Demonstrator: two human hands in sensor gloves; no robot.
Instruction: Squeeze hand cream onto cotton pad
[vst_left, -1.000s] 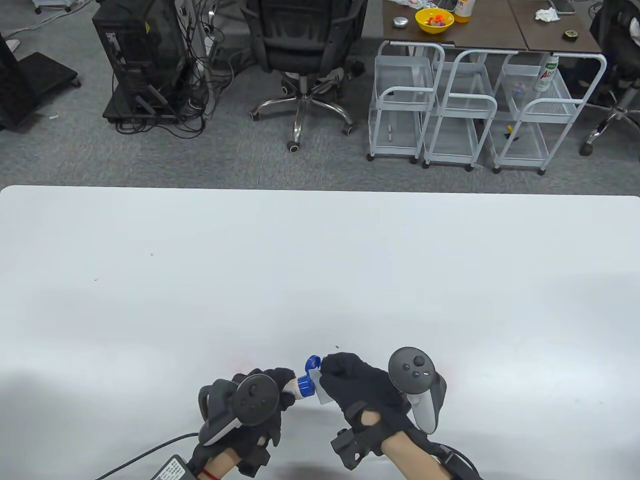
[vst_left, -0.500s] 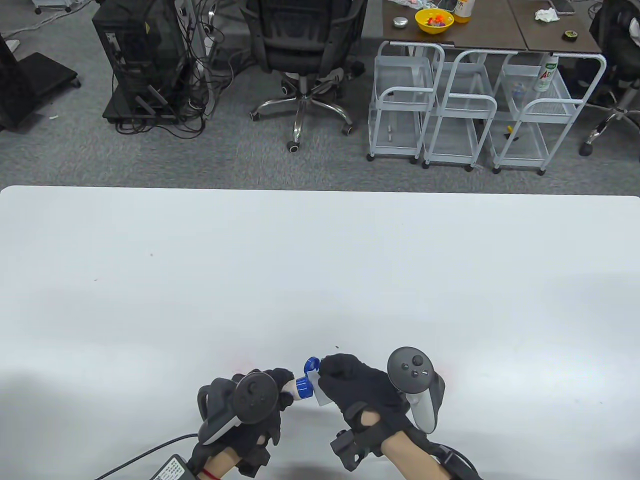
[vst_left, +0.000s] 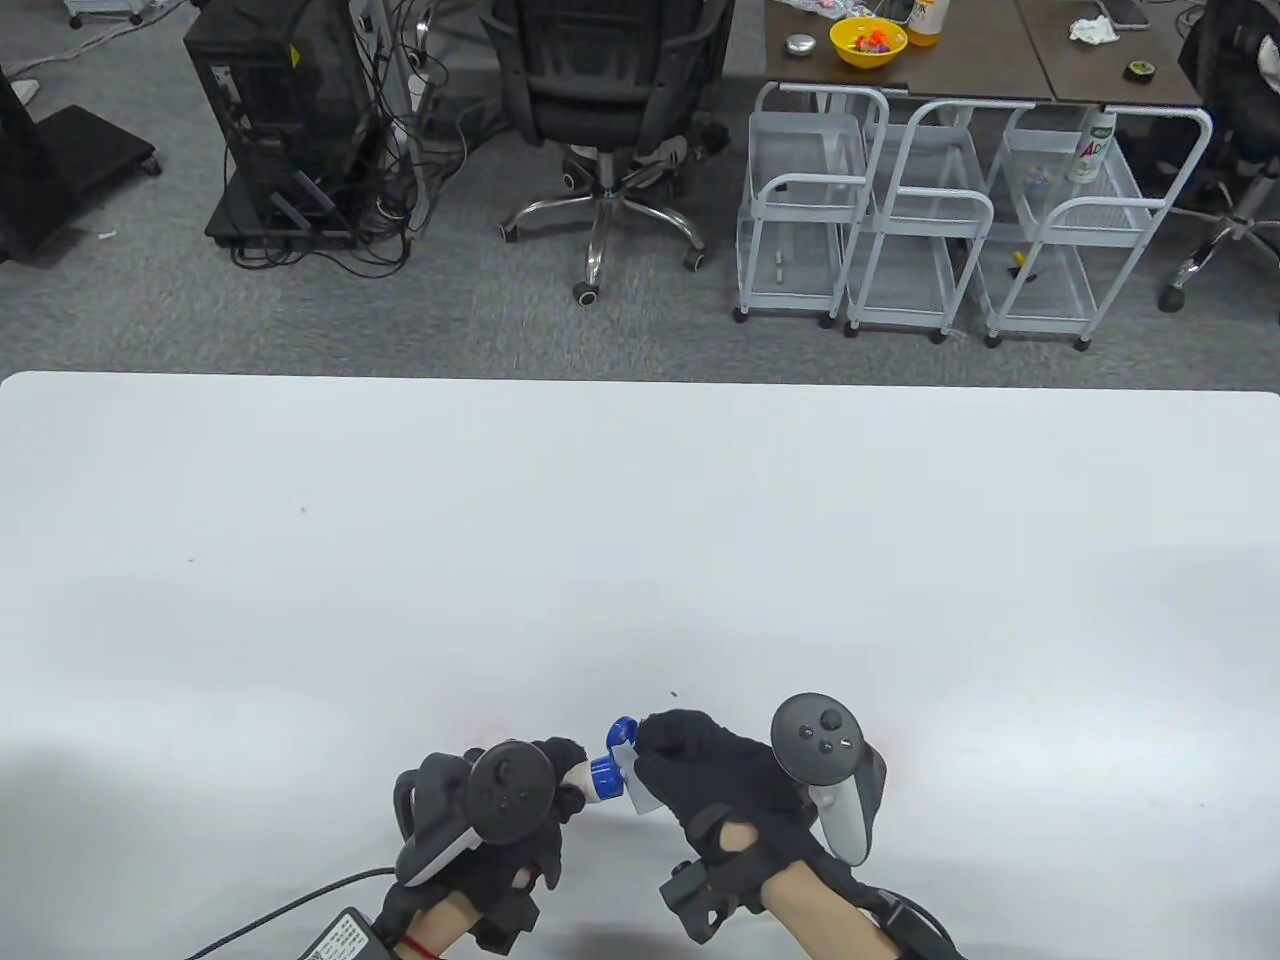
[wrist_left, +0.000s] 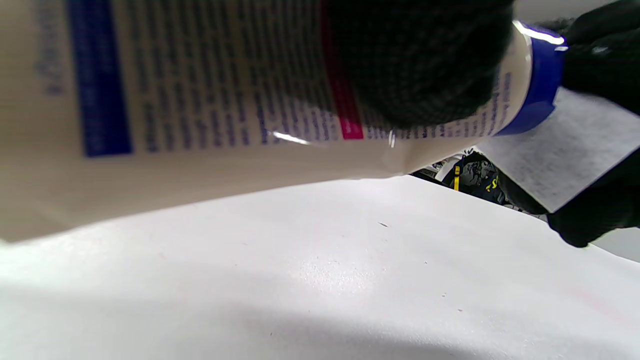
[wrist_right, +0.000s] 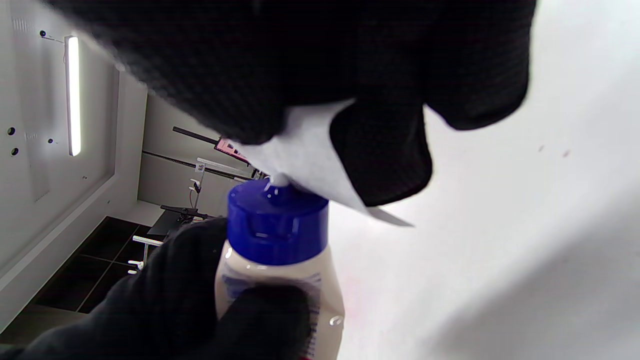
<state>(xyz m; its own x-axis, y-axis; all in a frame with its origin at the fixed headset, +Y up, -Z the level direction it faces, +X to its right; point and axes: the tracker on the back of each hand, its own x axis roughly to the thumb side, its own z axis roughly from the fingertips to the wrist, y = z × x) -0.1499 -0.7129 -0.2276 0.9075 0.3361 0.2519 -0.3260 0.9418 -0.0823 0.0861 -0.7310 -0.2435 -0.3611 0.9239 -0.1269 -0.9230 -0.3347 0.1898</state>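
My left hand (vst_left: 520, 790) grips a cream-white hand cream tube (wrist_left: 200, 100) with a blue flip cap (wrist_right: 277, 225), lid open (vst_left: 622, 729). The tube points right, just above the white table (vst_left: 640, 520). My right hand (vst_left: 700, 770) pinches a white cotton pad (wrist_right: 310, 160) and holds it against the tube's nozzle. A small dab of white cream shows where nozzle and pad meet in the right wrist view. The pad also shows in the left wrist view (wrist_left: 560, 150) and the table view (vst_left: 640, 790).
The hands work near the table's front edge. Beyond the far edge stand an office chair (vst_left: 610, 100), a computer tower (vst_left: 280, 110) with cables, and several white wire carts (vst_left: 940, 220).
Both hands and the tube have drifted very slightly left. The pad stays pressed at the nozzle.
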